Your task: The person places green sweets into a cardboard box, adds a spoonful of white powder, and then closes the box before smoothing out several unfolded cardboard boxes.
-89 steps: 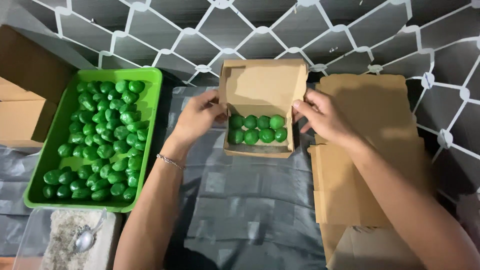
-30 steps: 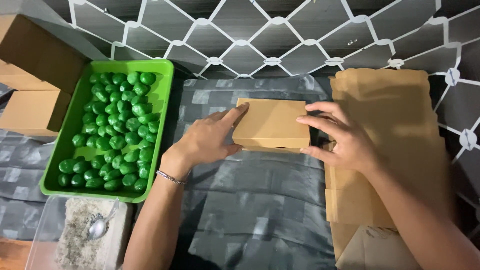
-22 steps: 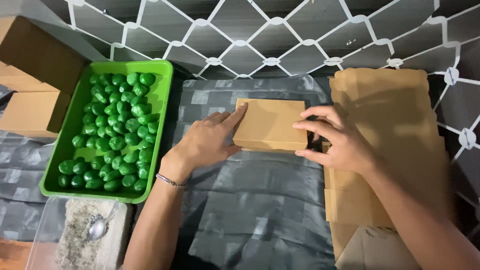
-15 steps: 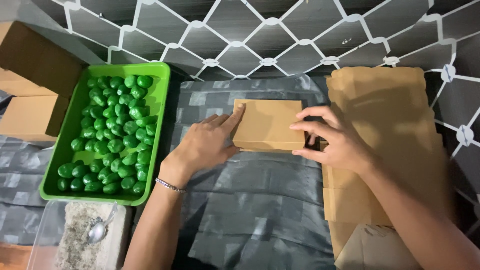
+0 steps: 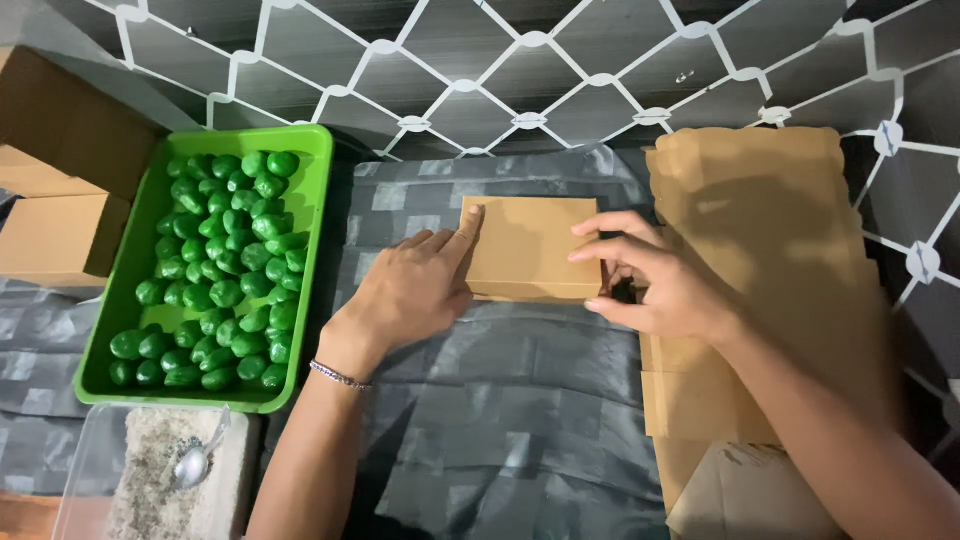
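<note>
A small brown cardboard box [image 5: 528,245] lies closed on the grey checked cloth [image 5: 500,420]. My left hand [image 5: 415,290] rests flat against the box's left side, index finger stretched along its top left corner. My right hand [image 5: 650,285] grips the box's right end, fingers over the lid and thumb at the front edge. A thin bracelet [image 5: 338,376] circles my left wrist.
A green tray [image 5: 314,190] full of several small green round pieces [image 5: 225,265] stands at the left. Flat brown cardboard blanks [image 5: 770,240] are stacked at the right. Open cartons [image 5: 55,235] sit far left. A clear container [image 5: 150,470] with grey granules and a spoon [image 5: 195,462] is near the front left.
Three seconds ago the box stood open with green pieces inside; its lid is now down. Since one second ago both hands have shifted only slightly along the box's ends.
</note>
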